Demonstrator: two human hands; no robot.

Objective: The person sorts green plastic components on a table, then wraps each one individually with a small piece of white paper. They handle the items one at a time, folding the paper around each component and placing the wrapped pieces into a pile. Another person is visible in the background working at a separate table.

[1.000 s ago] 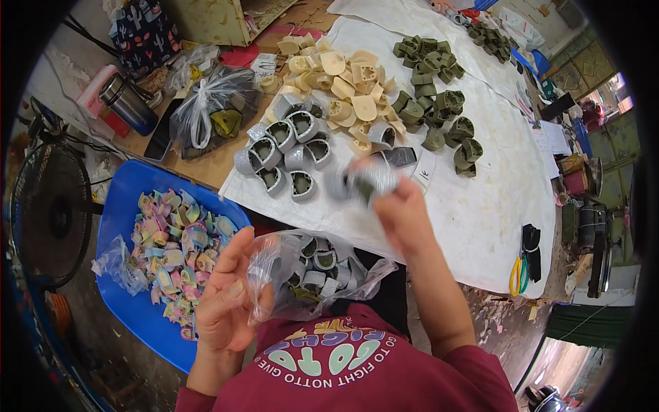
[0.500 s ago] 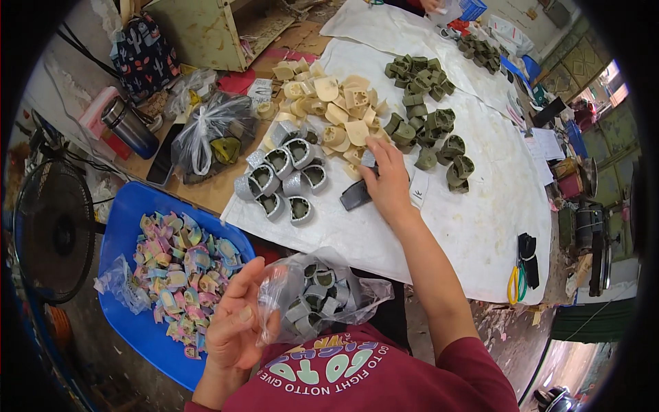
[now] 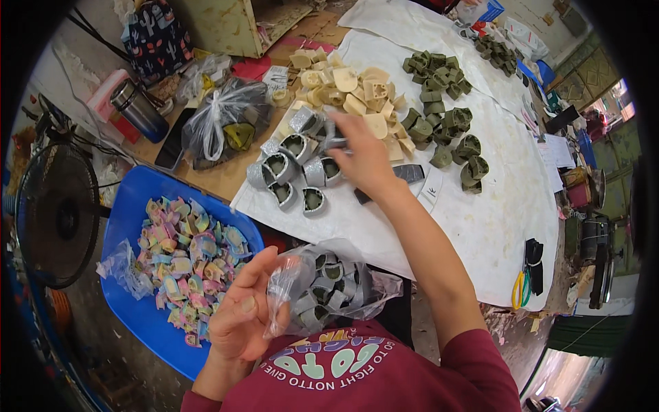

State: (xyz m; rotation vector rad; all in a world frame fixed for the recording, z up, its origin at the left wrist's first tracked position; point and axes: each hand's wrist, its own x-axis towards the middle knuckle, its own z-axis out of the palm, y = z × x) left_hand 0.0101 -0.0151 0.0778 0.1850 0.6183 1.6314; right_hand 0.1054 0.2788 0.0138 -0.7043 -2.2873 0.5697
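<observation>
My left hand (image 3: 240, 312) grips the rim of a clear plastic bag (image 3: 381, 292) in front of my body, thumb apart and fingers partly behind the film. Several small silver-grey hollow caps with dark green insides (image 3: 333, 283) lie in the bag. Over the table, my right hand (image 3: 364, 156) has its fingers closed around a silver-grey cap (image 3: 333, 137); motion smears the fingertips. Beside it sits a cluster of glittery silver caps (image 3: 279, 165), their dark green insides showing. Cream-coloured pieces (image 3: 347, 80) are heaped just beyond the hand.
Dark green pieces (image 3: 439, 82) spread across the white cloth (image 3: 508, 226). A blue tub (image 3: 123, 323) of pastel pieces stands at lower left, near a fan (image 3: 58, 213). A dark flat object (image 3: 410, 173) lies under my right forearm. Scissors (image 3: 519, 292), a flask (image 3: 139, 110) and a tied bag (image 3: 223, 123) also lie about.
My right hand has moved left from the edge of the cream heap to the silver caps, carrying a grey cap. My left hand still holds the bag. The whole view has shifted slightly.
</observation>
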